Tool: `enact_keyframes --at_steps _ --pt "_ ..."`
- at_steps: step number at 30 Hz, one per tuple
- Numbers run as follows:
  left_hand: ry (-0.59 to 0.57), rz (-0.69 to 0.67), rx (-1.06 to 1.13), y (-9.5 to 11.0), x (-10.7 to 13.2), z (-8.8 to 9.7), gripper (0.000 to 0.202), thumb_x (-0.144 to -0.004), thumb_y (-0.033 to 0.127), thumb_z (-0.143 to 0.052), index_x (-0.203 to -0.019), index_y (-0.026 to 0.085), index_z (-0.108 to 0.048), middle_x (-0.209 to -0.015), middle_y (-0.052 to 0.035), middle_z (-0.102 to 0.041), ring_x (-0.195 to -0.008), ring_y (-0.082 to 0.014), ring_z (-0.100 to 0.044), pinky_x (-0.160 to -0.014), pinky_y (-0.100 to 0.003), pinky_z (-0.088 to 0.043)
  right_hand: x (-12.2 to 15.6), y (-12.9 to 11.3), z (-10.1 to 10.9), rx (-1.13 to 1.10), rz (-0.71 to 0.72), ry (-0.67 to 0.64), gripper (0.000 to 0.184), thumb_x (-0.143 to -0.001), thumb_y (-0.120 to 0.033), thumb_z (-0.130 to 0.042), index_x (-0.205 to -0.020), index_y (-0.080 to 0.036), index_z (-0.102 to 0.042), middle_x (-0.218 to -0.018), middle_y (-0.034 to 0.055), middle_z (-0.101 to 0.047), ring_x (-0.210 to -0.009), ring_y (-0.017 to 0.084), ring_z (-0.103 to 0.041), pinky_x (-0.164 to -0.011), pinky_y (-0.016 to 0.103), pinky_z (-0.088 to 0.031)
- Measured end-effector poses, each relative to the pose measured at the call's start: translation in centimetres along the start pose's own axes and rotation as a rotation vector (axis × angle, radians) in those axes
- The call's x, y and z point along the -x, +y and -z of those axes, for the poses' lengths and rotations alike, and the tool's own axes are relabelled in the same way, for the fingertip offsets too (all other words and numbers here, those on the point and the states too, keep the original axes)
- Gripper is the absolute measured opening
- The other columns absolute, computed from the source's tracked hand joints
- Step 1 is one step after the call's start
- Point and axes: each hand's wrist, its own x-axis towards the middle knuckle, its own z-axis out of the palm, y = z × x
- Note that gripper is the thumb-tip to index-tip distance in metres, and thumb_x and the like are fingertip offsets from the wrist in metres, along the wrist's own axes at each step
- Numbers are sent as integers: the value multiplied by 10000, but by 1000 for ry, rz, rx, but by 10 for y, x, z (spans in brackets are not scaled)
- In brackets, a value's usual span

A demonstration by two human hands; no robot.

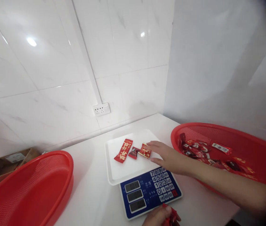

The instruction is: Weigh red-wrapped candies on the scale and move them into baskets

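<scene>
Your R hand [168, 157]: grip apart, fingertips at sweet [145, 151] on scale tray [123, 174]. Your L hand [158, 217]: grip clamped on red wrappers [171, 217].

I get one view, head-worn, close above the near edge of the desk [92, 188], facing forward and down toward the far tiled wall [53, 78].

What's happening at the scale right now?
A person is working at a blue scale with bare hands. The right hand reaches open over its white tray, fingertips at one of three red packets lying there. The left hand, at the bottom edge, grips more red wrappers. A red basket of sweets sits on the right.
</scene>
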Motion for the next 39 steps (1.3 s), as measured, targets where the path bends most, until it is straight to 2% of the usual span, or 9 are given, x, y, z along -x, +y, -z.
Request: enact_keyframes --at_steps 3,6,11,17,22,26,29,34,39 --pt "-45 -59 -4 14 9 -7 463 -661 579 -607 -767 129 -588 -482 -18 -601 -391 -88 -503 -427 -176 -323 33 -16 -1 -71 -46 -73 367 -790 -304 -526 -1138 -225 -612 -1178 83 -617 -1070 252 -549 -940 386 -414" --pt "-51 -119 -24 32 20 -17 391 -718 550 -584 -818 181 -503 -490 21 -595 -372 -95 -526 -399 -170 -344 60 -25 -9 -157 -128 -171 283 -796 -318 -534 -1040 -236 -652 -994 64 -672 -882 221 -606 -786 319 -472" --pt "-109 -165 -128 46 31 -28 501 -706 527 -623 -1008 163 -459 -491 33 -597 -356 -92 -521 -395 -175 -371 77 -27 -22 -298 -54 -215 204 -854 -308 -482 -882 -239 -672 -910 34 -626 -847 170 -579 -749 256 -445" --pt "-43 -199 -201 46 40 -27 472 -636 488 -724 -783 202 -378 -564 29 -623 -388 -51 -521 -440 -150 -376 83 -29 -27 -288 -80 -194 222 -829 -306 -501 -664 -196 -600 -753 6 -580 -708 135 -536 -634 223 -405" --pt "27 -261 -164 46 45 -25 428 -653 441 -727 -784 188 -407 -601 3 -645 -414 -52 -550 -417 -129 -398 81 -35 -33 -358 -218 -252 176 -778 -223 -471 -630 -187 -557 -542 -35 -537 -487 94 -428 -441 199 -282" --pt "109 -209 2 49 50 -24 391 -707 493 -639 -874 204 -437 -642 17 -653 -314 -90 -545 -273 -147 -370 64 -37 -29 -454 -264 -86 201 -761 -319 -500 -611 -187 -525 -515 -39 -507 -478 99 -432 -451 205 -308" --pt "213 -186 76 50 55 -24 480 -619 575 -674 -836 204 -459 -575 40 -636 -281 -77 -507 -223 -126 -317 41 -32 -29 -495 -282 61 271 -782 -402 -465 -608 -198 -504 -480 -47 -481 -451 105 -425 -452 217 -317" --pt "189 -141 129 43 61 -12 462 -623 595 -668 -776 197 -492 -522 41 -627 -311 -87 -536 -260 -123 -320 19 -18 -41 -158 -219 279 315 -815 -437 -432 -714 -198 -610 -736 32 -646 -702 190 -574 -633 285 -410" --pt "106 -145 149 32 68 13 369 -747 542 -590 -778 175 -563 -569 1 -666 -427 -110 -617 -389 -147 -374 49 -4 -48 -292 -194 170 292 -824 -405 -459 -940 -201 -633 -856 50 -686 -766 202 -604 -683 305 -447"
